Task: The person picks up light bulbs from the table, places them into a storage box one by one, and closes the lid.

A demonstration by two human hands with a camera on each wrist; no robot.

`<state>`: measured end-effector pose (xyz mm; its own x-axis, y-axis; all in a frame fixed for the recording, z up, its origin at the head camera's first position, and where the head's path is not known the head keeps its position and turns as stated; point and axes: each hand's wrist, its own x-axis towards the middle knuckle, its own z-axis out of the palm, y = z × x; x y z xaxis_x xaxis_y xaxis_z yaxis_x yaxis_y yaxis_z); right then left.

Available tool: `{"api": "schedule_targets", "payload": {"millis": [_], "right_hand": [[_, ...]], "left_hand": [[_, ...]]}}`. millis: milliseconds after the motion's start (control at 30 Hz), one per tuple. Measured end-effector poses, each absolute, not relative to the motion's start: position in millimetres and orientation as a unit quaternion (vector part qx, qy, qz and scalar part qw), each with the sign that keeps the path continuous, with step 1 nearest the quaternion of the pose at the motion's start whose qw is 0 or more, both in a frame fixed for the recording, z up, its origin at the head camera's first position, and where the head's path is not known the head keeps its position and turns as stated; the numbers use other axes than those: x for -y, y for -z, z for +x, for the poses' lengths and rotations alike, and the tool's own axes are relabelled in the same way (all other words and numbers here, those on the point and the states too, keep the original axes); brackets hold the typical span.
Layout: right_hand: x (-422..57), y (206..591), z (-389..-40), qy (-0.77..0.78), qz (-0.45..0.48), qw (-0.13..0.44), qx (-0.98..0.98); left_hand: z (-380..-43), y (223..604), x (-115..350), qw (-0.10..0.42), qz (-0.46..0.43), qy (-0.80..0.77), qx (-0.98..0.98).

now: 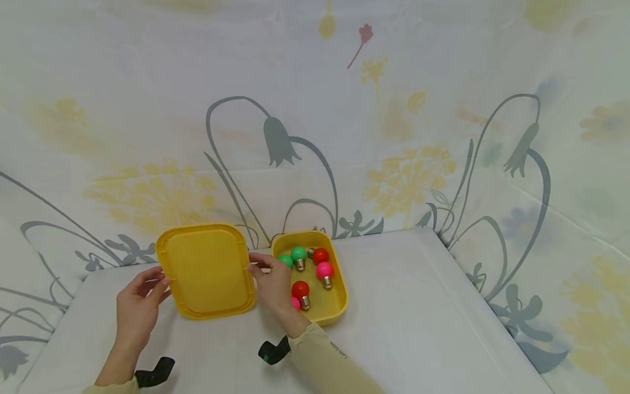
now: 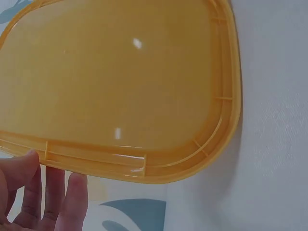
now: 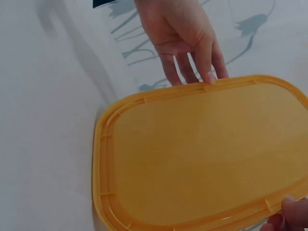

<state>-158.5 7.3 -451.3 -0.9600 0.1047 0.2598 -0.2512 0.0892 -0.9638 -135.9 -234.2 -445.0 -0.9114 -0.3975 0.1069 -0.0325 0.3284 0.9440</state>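
A yellow plastic lid (image 1: pixel 206 271) with a ribbed rim is held tilted up, its inner side facing me, left of a yellow box (image 1: pixel 325 306). The left hand (image 1: pixel 139 306) pinches the lid's left edge, thumb on the near face and fingers behind it. At the opposite edge the right hand (image 1: pixel 273 284) pinches the rim in the same way, its forearm passing over the box's near left corner. Inside the box lie several bulb-shaped pieces with metal screw bases, among them a green bulb (image 1: pixel 298 253), a red bulb (image 1: pixel 300 289) and a pink bulb (image 1: pixel 325 270).
The box and lid are on a white-covered table (image 1: pixel 403 317), close to its back edge. Behind it hangs a pale cloth (image 1: pixel 315 180) printed with flowers, which continues down the right side. Dark wrist mounts (image 1: pixel 156 372) stick out from both sleeves.
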Motion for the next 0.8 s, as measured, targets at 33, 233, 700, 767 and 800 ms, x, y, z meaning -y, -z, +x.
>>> {"api": "schedule_targets", "payload": {"millis": [33,233,700,767,800], "right_hand": [[-7.6,451.4,-158.8,-0.672,0.054,0.136,0.726],[-7.7,453.0,-161.1,-0.667,0.056,0.151,0.728],[-7.6,451.3,-159.9,-0.717,0.052,0.105,0.687],[-7.7,451.0,-159.9,-0.721,0.051,0.1,0.684],[-7.8,450.7,-159.8,-0.722,0.05,0.097,0.684]], "left_hand": [[-136.1,444.9,234.1,0.164,0.134,0.563,0.799],[-136.4,443.7,234.5,0.186,0.141,0.55,0.802],[-134.7,442.2,233.7,0.196,0.157,0.53,0.81],[-134.9,441.6,233.8,0.195,0.158,0.539,0.804],[-135.0,441.4,234.1,0.195,0.158,0.544,0.801]]}}
